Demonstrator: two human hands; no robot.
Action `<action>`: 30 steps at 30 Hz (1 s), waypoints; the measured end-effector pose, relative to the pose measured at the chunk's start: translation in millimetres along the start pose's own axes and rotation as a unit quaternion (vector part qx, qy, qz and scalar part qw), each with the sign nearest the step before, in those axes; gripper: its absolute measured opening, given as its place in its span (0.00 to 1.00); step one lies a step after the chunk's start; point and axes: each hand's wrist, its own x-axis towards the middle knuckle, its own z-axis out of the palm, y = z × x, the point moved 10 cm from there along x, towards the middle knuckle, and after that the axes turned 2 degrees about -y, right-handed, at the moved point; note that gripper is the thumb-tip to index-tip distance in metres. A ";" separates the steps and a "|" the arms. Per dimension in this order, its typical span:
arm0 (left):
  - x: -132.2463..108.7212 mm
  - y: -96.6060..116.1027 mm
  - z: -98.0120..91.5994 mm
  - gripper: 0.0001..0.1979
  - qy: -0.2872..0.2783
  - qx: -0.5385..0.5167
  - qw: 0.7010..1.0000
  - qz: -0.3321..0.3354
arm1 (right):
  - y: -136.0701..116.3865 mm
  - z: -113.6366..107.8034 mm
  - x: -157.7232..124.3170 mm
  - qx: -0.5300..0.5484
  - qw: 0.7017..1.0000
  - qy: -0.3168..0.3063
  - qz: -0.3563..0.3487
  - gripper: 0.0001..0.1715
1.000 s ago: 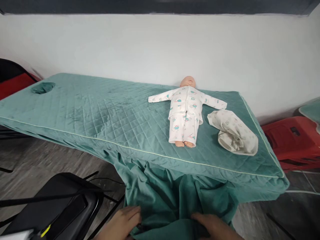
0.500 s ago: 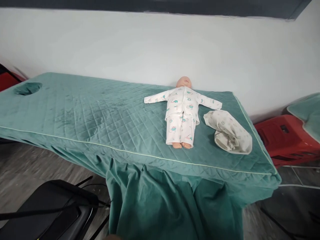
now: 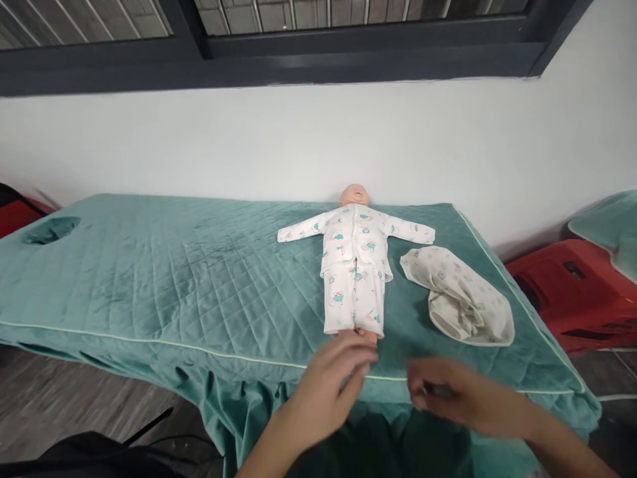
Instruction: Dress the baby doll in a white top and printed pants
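A baby doll (image 3: 355,242) lies on its back on a green quilted bed cover, arms spread, in white pajamas with small teal and red prints. Over the doll's feet, at the bed's front edge, is my left hand (image 3: 331,382), its fingers stretched and slightly apart with nothing between them. This hand partly hides the feet; I cannot tell if it touches them. My right hand (image 3: 452,395) hovers to the right, blurred, with fingers loosely curled, a gap to the thumb and nothing visible in it. A crumpled off-white printed cloth (image 3: 460,289) lies right of the doll.
The bed (image 3: 199,279) runs along a white wall (image 3: 199,146), with a face hole (image 3: 52,230) at its left end. Above is a dark window frame (image 3: 368,63). A red plastic stool (image 3: 577,299) stands at the right, and a black chair (image 3: 94,455) at lower left.
Both my hands have come into view from below, reaching the bed's front edge near the doll's feet. The camera has tilted up, showing the window. Doll and cloth stay in place.
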 end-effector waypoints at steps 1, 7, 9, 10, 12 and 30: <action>21.0 2.3 -15.9 0.14 0.075 -0.008 0.997 0.024 | -13.0 -17.2 22.3 0.012 0.999 0.013 -0.036 0.13; 111.7 -24.6 -111.7 0.08 0.345 0.019 0.934 0.088 | -76.2 -142.0 109.6 0.173 0.906 0.315 -0.225 0.05; 149.1 -50.0 -135.3 0.09 0.366 0.022 0.929 0.048 | -78.8 -168.9 132.1 0.202 0.863 0.383 -0.260 0.03; 168.6 -64.4 -143.5 0.09 0.369 0.022 0.929 0.020 | -75.3 -179.8 144.8 0.202 0.849 0.411 -0.264 0.03; 204.5 -92.2 -151.7 0.10 0.363 0.033 0.931 -0.037 | -58.4 -196.4 171.8 0.176 0.834 0.461 -0.245 0.04; 272.8 -134.5 -109.7 0.21 0.173 0.144 0.974 0.019 | 34.9 -184.7 255.3 -0.057 0.892 0.443 -0.069 0.21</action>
